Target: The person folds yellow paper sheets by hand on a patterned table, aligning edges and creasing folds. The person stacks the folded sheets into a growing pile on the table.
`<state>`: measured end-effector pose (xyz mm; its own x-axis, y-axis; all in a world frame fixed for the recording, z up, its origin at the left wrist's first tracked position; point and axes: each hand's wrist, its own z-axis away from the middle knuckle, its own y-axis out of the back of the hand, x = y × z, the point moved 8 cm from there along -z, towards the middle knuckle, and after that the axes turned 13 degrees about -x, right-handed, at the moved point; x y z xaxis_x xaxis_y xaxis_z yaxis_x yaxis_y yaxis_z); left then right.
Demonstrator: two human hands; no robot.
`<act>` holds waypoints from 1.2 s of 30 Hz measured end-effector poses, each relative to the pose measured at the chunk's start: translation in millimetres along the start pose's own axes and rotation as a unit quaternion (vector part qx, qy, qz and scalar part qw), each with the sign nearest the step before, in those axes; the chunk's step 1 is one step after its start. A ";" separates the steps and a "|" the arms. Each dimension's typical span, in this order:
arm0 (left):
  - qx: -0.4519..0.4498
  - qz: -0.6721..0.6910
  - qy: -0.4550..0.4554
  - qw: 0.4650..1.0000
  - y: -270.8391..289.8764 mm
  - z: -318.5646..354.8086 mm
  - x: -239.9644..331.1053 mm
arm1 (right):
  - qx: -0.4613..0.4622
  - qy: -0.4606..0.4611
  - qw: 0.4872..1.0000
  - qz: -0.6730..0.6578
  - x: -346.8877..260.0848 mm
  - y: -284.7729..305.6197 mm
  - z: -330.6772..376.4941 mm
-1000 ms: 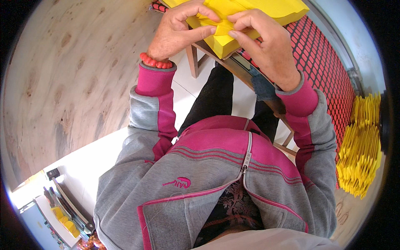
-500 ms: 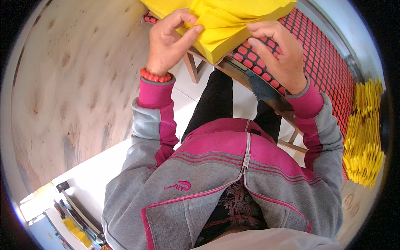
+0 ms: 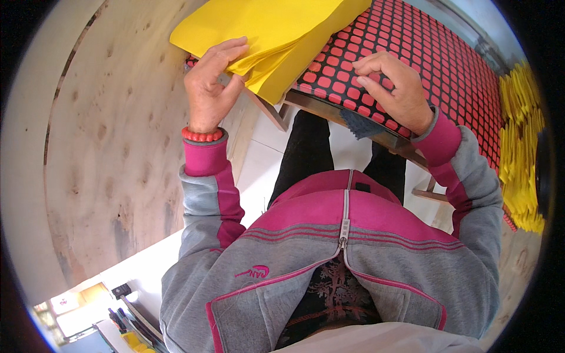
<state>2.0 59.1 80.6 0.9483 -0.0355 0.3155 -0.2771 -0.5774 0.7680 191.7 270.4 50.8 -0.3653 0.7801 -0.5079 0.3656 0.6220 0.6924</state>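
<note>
A thick stack of yellow fabric sheets (image 3: 265, 29) lies at the table's near left corner, its edges fanned and creased toward me. At its near edge is my left hand (image 3: 209, 85), with a red bead bracelet on the wrist. The fingers rest over the top sheet and the thumb is at the layered edge; the exact grip is partly hidden. My right hand (image 3: 395, 88) hovers to the right of the stack, over the patterned table cover. Its fingers are loosely curled, with a small gap between thumb and forefinger and nothing visible between them.
The table wears a red-and-black checked cover (image 3: 406, 44). Several yellow bundles (image 3: 521, 153) stand at the far right. A wooden panel (image 3: 112, 147) fills the left side. Blue cloth (image 3: 360, 123) hangs below the table's front edge.
My right hand has come away from the yellow sheets, leaving a gap. The stack and my left hand appear farther left, and the raised folds lie flatter; the view has also shifted.
</note>
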 end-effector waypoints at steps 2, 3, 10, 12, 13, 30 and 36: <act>-0.027 -0.042 0.007 0.999 0.6 -4.5 2.0 | -0.007 -0.020 1.000 -0.014 5.5 2.4 6.0; -0.054 -0.085 0.006 0.995 0.5 -7.9 4.9 | -0.010 -0.031 0.999 -0.018 8.7 3.9 8.9; -0.187 -0.173 0.018 0.967 0.1 -26.9 20.5 | -0.017 -0.036 0.998 -0.046 14.8 5.5 19.1; -0.198 -0.173 0.018 0.965 -0.2 -30.5 19.7 | -0.025 -0.042 0.998 -0.040 14.9 3.3 19.7; -0.200 -0.175 0.012 0.964 0.3 -31.7 19.7 | -0.029 -0.046 0.998 -0.044 15.2 2.2 20.0; -0.162 -0.060 0.064 0.983 23.2 -41.4 -47.1 | -0.055 -0.056 0.995 -0.053 21.3 -6.8 22.4; -0.156 0.044 0.088 0.983 64.2 -74.7 -68.2 | -0.013 -0.108 0.962 -0.252 43.4 -4.2 15.5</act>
<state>-92.0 85.3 150.0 0.8850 0.0835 0.4581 -0.4163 -0.2986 0.8588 187.6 302.7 17.9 -0.3038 0.3782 -0.8745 0.1666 0.9248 0.3421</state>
